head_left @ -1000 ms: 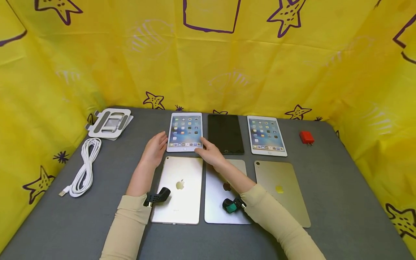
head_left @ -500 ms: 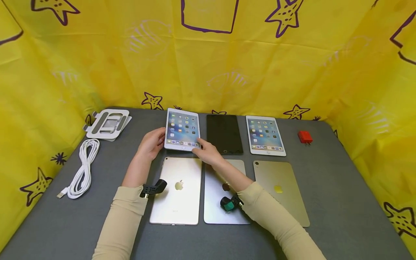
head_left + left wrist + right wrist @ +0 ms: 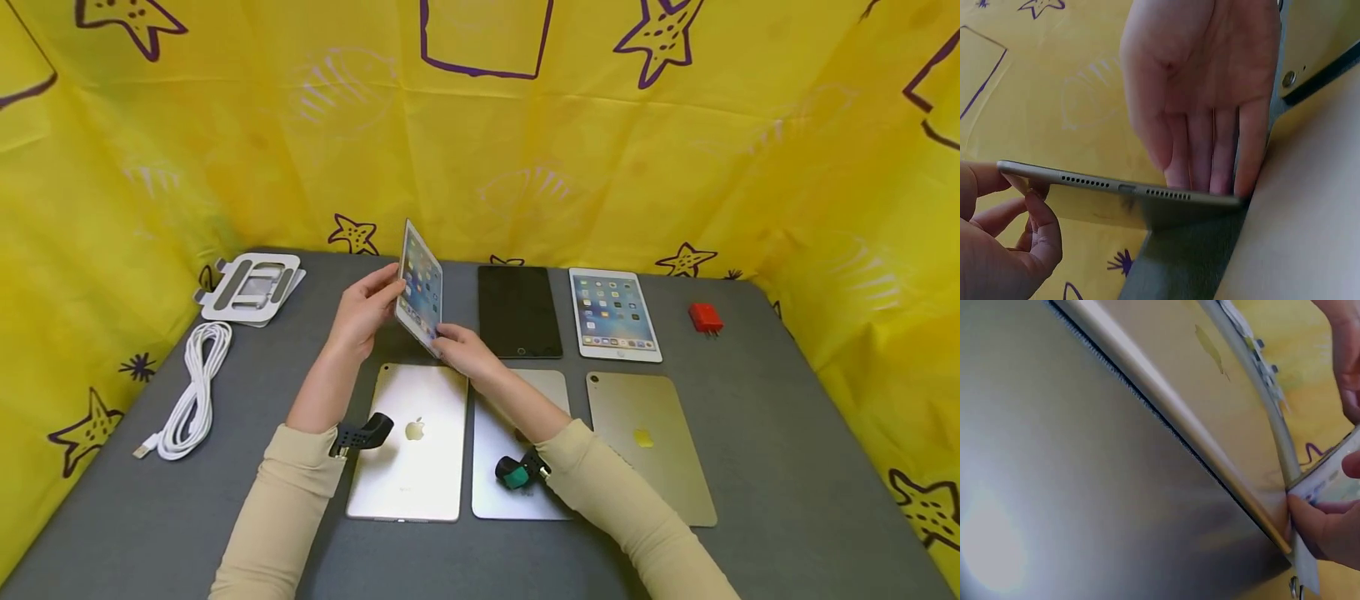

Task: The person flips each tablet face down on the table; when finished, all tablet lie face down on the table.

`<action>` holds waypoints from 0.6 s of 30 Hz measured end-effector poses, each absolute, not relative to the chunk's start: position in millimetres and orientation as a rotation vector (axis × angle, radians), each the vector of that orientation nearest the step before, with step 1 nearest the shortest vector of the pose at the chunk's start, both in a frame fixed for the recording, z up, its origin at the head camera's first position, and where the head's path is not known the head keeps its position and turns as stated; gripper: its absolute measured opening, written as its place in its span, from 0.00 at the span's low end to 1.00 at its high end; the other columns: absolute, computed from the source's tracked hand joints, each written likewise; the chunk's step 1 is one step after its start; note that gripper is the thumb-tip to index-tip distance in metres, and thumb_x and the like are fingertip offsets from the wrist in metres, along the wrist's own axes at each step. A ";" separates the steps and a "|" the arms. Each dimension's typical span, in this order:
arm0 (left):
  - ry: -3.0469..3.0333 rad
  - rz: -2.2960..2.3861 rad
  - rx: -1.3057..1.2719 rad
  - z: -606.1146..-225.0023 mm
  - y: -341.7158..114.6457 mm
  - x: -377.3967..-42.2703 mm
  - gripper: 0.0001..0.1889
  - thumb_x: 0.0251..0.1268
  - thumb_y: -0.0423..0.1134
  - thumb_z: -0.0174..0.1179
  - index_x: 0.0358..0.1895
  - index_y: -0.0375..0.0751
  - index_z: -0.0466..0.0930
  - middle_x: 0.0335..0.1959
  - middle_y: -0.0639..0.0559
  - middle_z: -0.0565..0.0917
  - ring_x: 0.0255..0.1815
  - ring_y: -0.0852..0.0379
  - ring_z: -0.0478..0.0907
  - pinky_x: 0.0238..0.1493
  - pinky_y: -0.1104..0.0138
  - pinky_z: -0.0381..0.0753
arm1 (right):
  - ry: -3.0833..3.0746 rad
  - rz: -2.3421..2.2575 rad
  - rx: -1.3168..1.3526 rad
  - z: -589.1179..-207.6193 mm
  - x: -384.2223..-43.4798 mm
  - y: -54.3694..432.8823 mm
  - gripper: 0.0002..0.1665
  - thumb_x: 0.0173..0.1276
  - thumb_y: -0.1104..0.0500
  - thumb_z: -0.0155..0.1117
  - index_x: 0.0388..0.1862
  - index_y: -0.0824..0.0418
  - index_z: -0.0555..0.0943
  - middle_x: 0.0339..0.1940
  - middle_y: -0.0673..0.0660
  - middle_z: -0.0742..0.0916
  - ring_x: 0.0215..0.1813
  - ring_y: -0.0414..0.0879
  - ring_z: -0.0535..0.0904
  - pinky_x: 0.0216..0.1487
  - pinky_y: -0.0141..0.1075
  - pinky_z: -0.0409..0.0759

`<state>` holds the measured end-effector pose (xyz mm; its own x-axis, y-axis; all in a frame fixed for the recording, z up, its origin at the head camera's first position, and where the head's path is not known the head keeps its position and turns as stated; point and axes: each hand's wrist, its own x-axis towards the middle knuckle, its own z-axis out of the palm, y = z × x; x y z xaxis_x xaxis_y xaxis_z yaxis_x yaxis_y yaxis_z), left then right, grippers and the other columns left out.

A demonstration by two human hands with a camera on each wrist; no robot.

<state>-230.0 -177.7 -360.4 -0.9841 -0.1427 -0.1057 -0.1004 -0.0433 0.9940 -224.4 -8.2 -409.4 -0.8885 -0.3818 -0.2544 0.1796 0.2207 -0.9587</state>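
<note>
A lit tablet [image 3: 422, 287] is held at a tilt by the left hand [image 3: 365, 312] and right hand [image 3: 467, 352] over a gray table [image 3: 780, 450], where a dark tablet [image 3: 519, 311], bundled white cable [image 3: 201, 379] and red charger [image 3: 705, 317] are laid.

Is blocked at mid-table by the raised tablet [image 3: 423, 287], tilted between the left hand [image 3: 362, 312] and the right hand [image 3: 467, 350]. Is barred from above over part of the silver tablet [image 3: 489, 425] by the right forearm [image 3: 528, 408]. Passes easily along the broad strip of grey tabletop [image 3: 247, 392] between the white cable [image 3: 201, 385] and the left sleeve [image 3: 281, 510]. Passes at far right too, beyond the gold tablet [image 3: 651, 446], with the red charger [image 3: 705, 317] in the way farther back. Narrows between the black tablet [image 3: 519, 310] and the white tablet [image 3: 617, 317]. Stops behind at the yellow backdrop [image 3: 480, 125].
</note>
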 end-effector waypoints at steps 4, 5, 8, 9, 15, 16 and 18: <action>-2.191 -2.203 0.209 -356.4 -167.3 -229.6 0.25 0.71 0.39 0.58 0.70 0.43 0.69 0.46 0.55 0.74 0.41 0.61 0.72 0.41 0.72 0.74 | 1.957 -1.772 -0.158 -405.9 -228.6 -10.2 0.31 0.73 0.62 0.51 0.73 0.69 0.62 0.72 0.65 0.69 0.69 0.56 0.68 0.66 0.44 0.70; -2.199 -2.195 0.192 -356.5 -164.6 -229.6 0.25 0.72 0.40 0.58 0.70 0.44 0.69 0.45 0.56 0.74 0.41 0.61 0.71 0.41 0.71 0.74 | 1.976 -1.768 -0.159 -404.7 -230.0 -9.4 0.30 0.73 0.62 0.51 0.73 0.68 0.63 0.71 0.64 0.70 0.69 0.56 0.69 0.65 0.44 0.71; -2.212 -2.170 0.159 -357.7 -158.2 -230.0 0.25 0.72 0.41 0.58 0.70 0.45 0.69 0.45 0.56 0.74 0.39 0.61 0.70 0.42 0.67 0.72 | 2.049 -1.792 -0.171 -398.6 -236.3 -7.0 0.27 0.74 0.61 0.52 0.71 0.63 0.68 0.70 0.61 0.72 0.66 0.55 0.72 0.62 0.44 0.74; -2.213 -2.162 0.150 -358.1 -156.4 -230.2 0.26 0.71 0.41 0.58 0.70 0.45 0.69 0.45 0.56 0.74 0.39 0.61 0.70 0.43 0.66 0.72 | 2.084 -1.809 -0.184 -395.4 -238.4 -6.2 0.26 0.74 0.61 0.52 0.70 0.62 0.69 0.70 0.60 0.73 0.66 0.54 0.72 0.61 0.44 0.75; -2.167 -2.190 0.137 -359.6 -148.5 -229.2 0.27 0.68 0.45 0.61 0.69 0.46 0.70 0.47 0.53 0.75 0.42 0.59 0.72 0.46 0.65 0.73 | 2.199 -1.997 -0.290 -372.6 -253.1 -5.6 0.23 0.76 0.59 0.53 0.68 0.57 0.72 0.66 0.55 0.76 0.64 0.49 0.74 0.59 0.44 0.77; -2.157 -2.200 0.139 -360.0 -147.6 -229.0 0.27 0.68 0.45 0.62 0.69 0.46 0.70 0.47 0.54 0.76 0.44 0.58 0.73 0.47 0.64 0.73 | 2.203 -2.015 -0.316 -369.4 -255.5 -5.9 0.23 0.76 0.58 0.53 0.68 0.56 0.72 0.66 0.54 0.76 0.64 0.48 0.73 0.59 0.45 0.77; -2.146 -2.218 0.147 -361.2 -146.3 -229.1 0.28 0.67 0.46 0.62 0.69 0.46 0.70 0.48 0.53 0.76 0.48 0.56 0.73 0.51 0.61 0.74 | 2.215 -2.021 -0.370 -363.4 -259.2 -6.5 0.23 0.77 0.57 0.52 0.69 0.54 0.72 0.65 0.53 0.76 0.64 0.48 0.73 0.60 0.47 0.76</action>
